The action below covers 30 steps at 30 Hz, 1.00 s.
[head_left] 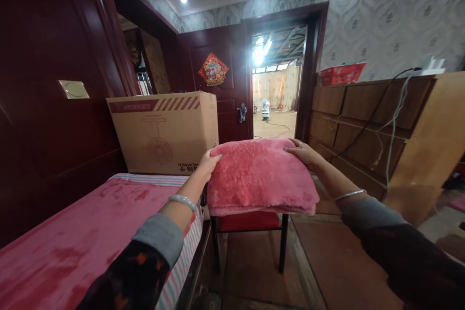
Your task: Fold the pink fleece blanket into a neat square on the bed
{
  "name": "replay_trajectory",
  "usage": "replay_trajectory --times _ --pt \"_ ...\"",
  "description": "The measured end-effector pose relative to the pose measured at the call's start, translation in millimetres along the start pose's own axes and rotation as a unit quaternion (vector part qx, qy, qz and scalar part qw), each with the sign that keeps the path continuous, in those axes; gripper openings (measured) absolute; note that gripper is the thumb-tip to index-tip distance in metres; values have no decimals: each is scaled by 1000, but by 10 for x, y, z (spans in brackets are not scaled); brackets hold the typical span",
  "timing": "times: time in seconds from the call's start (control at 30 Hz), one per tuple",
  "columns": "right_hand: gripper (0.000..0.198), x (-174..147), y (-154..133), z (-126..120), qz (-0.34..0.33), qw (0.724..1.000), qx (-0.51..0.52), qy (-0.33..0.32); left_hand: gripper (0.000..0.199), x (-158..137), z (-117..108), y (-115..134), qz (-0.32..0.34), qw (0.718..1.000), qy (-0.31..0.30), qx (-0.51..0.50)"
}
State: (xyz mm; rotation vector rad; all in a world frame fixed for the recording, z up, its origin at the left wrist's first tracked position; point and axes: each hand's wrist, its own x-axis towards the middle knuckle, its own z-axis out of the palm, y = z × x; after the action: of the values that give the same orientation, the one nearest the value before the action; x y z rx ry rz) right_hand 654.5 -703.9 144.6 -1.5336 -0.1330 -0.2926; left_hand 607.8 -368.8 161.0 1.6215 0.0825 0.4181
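A folded pink plush blanket (257, 174) is in front of me, over a chair with a red seat (249, 221) and dark legs. My left hand (209, 167) grips its far left corner, thumb on top and fingers beneath or behind the edge. On the far right corner, my right hand (303, 152) pinches the blanket in the same way. Most of the fingertips are hidden by the fabric. Whether the blanket rests fully on the chair or is slightly raised, I cannot tell.
A bed with a pink plush cover (90, 232) lies to the left. Behind it stands a large cardboard box (163, 131). Wooden drawers (374, 131) line the right wall, with hanging cables and a red basket (343, 73) on top. An open doorway (278, 87) is ahead.
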Motion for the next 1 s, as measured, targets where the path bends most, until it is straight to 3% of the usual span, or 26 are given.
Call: replay_trajectory --times 0.07,0.13,0.23,0.3,0.37,0.43,0.5,0.67,0.87,1.0 --pt "54 -31 7 -29 -1 996 -93 -15 46 -7 -24 9 -1 999 -1 34" --pt "56 -55 -56 -5 -46 969 -243 10 53 -17 -30 63 16 998 19 63" --pt "56 -91 -250 180 -188 876 -441 48 61 -67 76 227 107 980 37 166" --pt "56 -118 -361 379 -265 826 -497 30 61 -132 226 335 209 928 -1 309" --pt "54 -143 -383 574 -304 794 -527 -7 64 -207 392 375 290 845 -52 445" --pt "52 -158 -300 711 -310 771 -553 -51 68 -265 520 321 315 789 -94 519" --pt "52 -159 -157 769 -301 759 -570 -90 71 -294 584 196 309 765 -125 552" --pt "54 -133 68 738 -310 755 -571 -90 75 -273 587 -66 322 758 -122 554" --pt "53 -155 39 749 -301 754 -578 -75 78 -233 566 -55 322 758 -136 550" --pt "55 -158 42 747 -300 744 -592 -79 75 -274 433 -15 367 735 -163 547"
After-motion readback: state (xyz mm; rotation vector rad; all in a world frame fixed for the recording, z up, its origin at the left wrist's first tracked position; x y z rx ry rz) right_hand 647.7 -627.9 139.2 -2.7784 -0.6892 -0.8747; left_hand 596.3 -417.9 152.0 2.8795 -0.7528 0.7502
